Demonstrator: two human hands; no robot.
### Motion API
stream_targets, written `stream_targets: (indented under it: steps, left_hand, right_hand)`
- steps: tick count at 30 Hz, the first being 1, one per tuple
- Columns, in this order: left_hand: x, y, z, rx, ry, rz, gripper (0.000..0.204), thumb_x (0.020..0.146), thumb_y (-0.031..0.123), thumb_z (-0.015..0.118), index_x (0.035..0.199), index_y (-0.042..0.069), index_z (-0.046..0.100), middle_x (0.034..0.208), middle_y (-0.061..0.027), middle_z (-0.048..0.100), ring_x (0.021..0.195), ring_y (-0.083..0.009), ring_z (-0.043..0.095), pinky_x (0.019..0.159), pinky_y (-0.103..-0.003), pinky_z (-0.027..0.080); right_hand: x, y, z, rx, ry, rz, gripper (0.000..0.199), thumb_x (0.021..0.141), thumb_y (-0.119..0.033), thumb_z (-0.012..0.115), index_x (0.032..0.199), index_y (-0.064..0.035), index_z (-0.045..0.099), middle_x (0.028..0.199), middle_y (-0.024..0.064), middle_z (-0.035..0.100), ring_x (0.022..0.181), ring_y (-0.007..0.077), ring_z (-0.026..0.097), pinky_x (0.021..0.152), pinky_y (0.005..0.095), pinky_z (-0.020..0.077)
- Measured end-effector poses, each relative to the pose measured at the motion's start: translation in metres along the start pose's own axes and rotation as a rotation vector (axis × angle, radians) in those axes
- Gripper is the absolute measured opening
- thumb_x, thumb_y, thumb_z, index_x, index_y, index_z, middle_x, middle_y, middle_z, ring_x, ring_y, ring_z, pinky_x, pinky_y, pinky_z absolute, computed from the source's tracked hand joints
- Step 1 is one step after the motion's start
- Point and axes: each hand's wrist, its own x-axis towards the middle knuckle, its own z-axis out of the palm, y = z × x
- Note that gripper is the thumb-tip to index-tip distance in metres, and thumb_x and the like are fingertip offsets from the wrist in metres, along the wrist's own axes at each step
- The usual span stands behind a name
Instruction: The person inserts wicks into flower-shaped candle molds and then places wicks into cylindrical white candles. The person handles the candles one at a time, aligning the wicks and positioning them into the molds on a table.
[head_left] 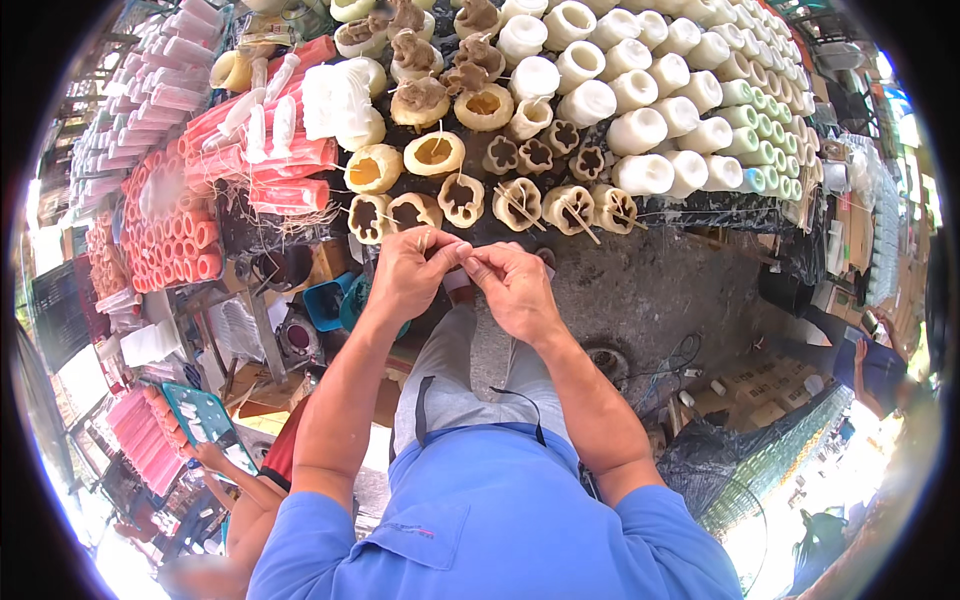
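Note:
My left hand (410, 278) and my right hand (514, 290) meet fingertip to fingertip in front of the table edge. Both are closed in a pinch; whatever thin thing they may hold is too small to make out. Just beyond them stands a cream hollow wax candle (448, 203) with a flower-shaped opening. Other such candles flank it, and a cream candle (503, 208) to the right has thin sticks across its top. Behind these are round hollow candles, among them a yellowish one (374, 170) with a wick strand showing.
White cylindrical candles (640, 130) crowd the table's right side, with pale green ones (745, 115) beyond. Red wax pieces (290, 195) and a white bundle (338, 100) lie left. A blue bin (325, 302) stands below. Another person's arm (235, 470) is at lower left, beside a teal tray (200, 412).

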Motion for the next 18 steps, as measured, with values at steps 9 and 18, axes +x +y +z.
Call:
stream_targets:
  steps: [9,18]
  left_hand:
    - [0.014,0.022,-0.005,0.064,-0.105,-0.034,0.02,0.098,0.018,0.081,0.094,-0.001,0.081,0.075,0.0015,0.073,0.069,-0.0046,0.055,0.063,-0.026,0.046]
    - [0.025,0.018,-0.003,0.067,-0.067,-0.044,0.021,0.1,0.018,0.081,0.097,-0.003,0.08,0.077,0.0016,0.071,0.072,-0.0055,0.056,0.065,-0.027,0.049]
  right_hand:
    - [0.008,0.001,-0.008,0.424,-0.058,0.431,0.024,0.106,-0.023,0.075,0.108,-0.001,0.082,0.069,-0.0062,0.061,0.06,0.0022,0.05,0.052,0.0254,0.0396]
    - [0.014,-0.004,-0.021,0.187,-0.016,0.246,0.021,0.104,-0.019,0.073,0.105,0.0007,0.079,0.072,0.0006,0.068,0.064,0.0061,0.057,0.058,0.0291,0.0475]
